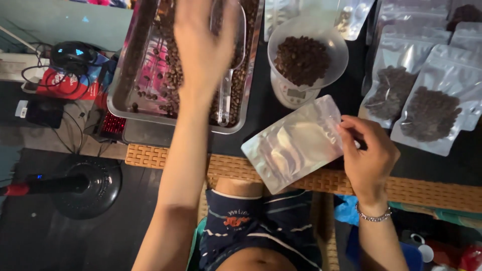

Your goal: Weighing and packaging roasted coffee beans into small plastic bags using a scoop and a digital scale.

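Observation:
My left hand (203, 50) reaches over a metal tray (116, 95) of coffee beans (170, 70), fingers stretched out, with the fingertips cut off by the top edge. A clear plastic scoop (224, 100) lies in the tray just right of this hand, its handle pointing toward me and not gripped. My right hand (369, 155) pinches the top edge of an empty silver zip pouch (293, 143) held above the table's front edge. Behind the pouch, a clear bowl of beans (307, 55) sits on a small white scale (293, 95).
Several filled clear-front pouches (429, 115) lie at the right, with more empty ones behind them. The table has a woven front edge (427, 190). To the left are a computer mouse (73, 52), cables and a round black stand base (88, 185) on the floor.

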